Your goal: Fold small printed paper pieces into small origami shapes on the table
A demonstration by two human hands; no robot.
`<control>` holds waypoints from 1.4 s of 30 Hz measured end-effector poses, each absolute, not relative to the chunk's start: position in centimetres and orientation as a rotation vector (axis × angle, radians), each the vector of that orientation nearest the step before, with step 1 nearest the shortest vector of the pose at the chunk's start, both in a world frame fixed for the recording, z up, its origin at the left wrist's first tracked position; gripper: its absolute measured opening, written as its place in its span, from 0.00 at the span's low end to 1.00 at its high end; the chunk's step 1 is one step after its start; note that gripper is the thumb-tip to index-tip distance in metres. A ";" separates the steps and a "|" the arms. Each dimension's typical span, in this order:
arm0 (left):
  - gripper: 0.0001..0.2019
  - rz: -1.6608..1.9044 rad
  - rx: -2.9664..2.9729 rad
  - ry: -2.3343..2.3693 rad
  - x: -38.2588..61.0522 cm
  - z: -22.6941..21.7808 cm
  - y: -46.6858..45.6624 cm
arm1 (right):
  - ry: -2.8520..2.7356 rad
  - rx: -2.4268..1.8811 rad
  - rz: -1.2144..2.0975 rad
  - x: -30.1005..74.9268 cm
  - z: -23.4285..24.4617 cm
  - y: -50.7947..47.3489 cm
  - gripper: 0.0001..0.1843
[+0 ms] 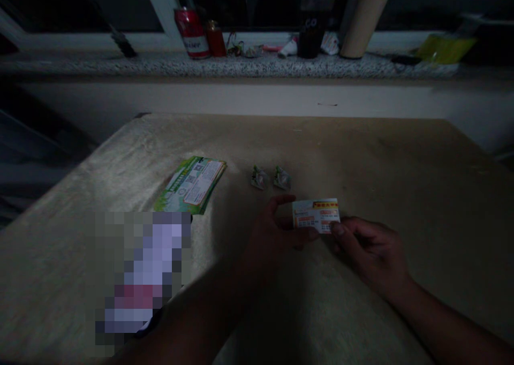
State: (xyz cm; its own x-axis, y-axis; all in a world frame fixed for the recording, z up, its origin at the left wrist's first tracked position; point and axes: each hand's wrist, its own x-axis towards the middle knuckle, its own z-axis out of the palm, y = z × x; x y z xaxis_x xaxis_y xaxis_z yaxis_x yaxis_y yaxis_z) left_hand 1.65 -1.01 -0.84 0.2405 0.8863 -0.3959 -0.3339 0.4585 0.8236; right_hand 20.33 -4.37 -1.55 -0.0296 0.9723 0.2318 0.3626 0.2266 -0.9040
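Observation:
A small printed card (316,213), white with orange and dark yellow markings, is held above the table between both hands. My left hand (277,231) grips its left side, thumb along the lower edge and index finger by the upper left corner. At the lower right corner, my right hand (369,244) pinches it between thumb and fingers. Beyond the card lie two small crumpled foil-like packets with green parts, a left packet (259,178) and a right packet (282,178). To the left rests a stack of green printed leaflets (193,185).
A pixelated, blurred-out object (148,274) lies at the table's (401,156) left front. On the granite sill (249,68) behind stand a red can (191,34), an orange-red container (216,39), a dark cup (315,25), a cardboard tube (365,20) and a yellow item (445,48).

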 end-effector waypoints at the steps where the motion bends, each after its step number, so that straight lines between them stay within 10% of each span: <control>1: 0.41 0.924 0.676 0.994 1.6 -0.8 -1.0 | -1.549 -1.295 0.831 20.3 -1.5 -4.4 0.22; 42: 0.10 0.870 0.838 0.891 2.2 -1.4 -1.6 | -1.380 -1.127 1.151 20.3 -1.4 -3.9 0.18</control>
State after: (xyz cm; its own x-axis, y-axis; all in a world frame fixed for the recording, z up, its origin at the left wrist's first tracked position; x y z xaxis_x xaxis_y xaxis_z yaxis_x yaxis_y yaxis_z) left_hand 2.18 -1.64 -1.44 0.3597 0.8865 -0.2912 -0.2697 0.3975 0.8771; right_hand 20.27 -3.92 -1.41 -0.0933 0.9889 0.1159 0.0640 0.1221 -0.9905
